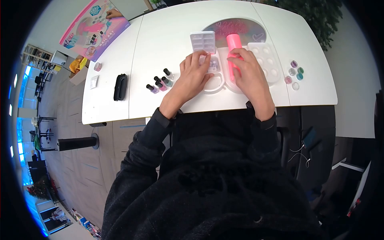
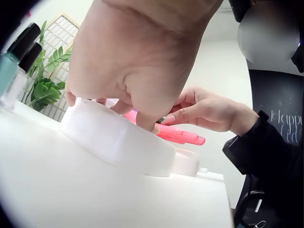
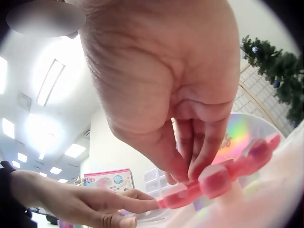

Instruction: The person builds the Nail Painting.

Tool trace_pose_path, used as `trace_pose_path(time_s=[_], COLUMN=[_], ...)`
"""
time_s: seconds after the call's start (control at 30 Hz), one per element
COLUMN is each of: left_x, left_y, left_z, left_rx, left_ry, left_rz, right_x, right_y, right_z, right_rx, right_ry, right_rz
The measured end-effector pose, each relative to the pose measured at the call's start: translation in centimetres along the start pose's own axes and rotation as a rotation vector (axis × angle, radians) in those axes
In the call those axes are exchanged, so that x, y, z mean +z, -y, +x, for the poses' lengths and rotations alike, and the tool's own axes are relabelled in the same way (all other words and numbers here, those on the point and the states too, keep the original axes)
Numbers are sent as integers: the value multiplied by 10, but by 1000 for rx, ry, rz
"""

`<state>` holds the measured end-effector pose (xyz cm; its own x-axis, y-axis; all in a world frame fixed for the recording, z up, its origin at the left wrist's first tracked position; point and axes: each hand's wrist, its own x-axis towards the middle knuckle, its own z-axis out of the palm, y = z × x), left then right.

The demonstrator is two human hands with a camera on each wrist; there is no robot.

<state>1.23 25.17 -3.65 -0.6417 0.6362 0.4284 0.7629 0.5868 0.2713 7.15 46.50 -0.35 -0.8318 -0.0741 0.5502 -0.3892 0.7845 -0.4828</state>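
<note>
A pink plastic piece [image 1: 234, 42] with stubby finger-like ends stands on the white moulded tray [image 1: 227, 82]. My right hand [image 1: 252, 74] reaches down over it, thumb and fingertips pinched together at the pink piece [image 3: 216, 180] in the right wrist view. A tiny dark green bit shows by those fingertips in the left wrist view. Above the tray's left side, my left hand [image 1: 193, 78] hovers with fingers loosely bent, beside a clear compartment box [image 1: 203, 41] with its lid up. One left fingertip reaches the near end of the pink piece in the right wrist view.
Several nail polish bottles [image 1: 161, 83] stand left of the tray, with a black case [image 1: 120, 87] farther left. Small glitter pots [image 1: 294, 72] lie at the right. A nail art box [image 1: 96, 28] stands at the back left; a shiny oval panel [image 1: 252, 30] rises behind the tray.
</note>
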Motion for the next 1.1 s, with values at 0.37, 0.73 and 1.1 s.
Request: trace_pose_path(time_s=[0.37,0.73,1.1], left_x=[-23,-56,-128], left_y=[-6,-21,75], left_z=[11,2,-84], left_rx=[41,-8,-462], left_ry=[46,23,99], left_rz=[-63,-84,9], right_x=[-7,-11,-8], right_y=[-3,-1,3], right_z=[-5,-4,-2], right_rx=[110,117,89], right_ry=[167,275,293], right_rz=[87,187,174])
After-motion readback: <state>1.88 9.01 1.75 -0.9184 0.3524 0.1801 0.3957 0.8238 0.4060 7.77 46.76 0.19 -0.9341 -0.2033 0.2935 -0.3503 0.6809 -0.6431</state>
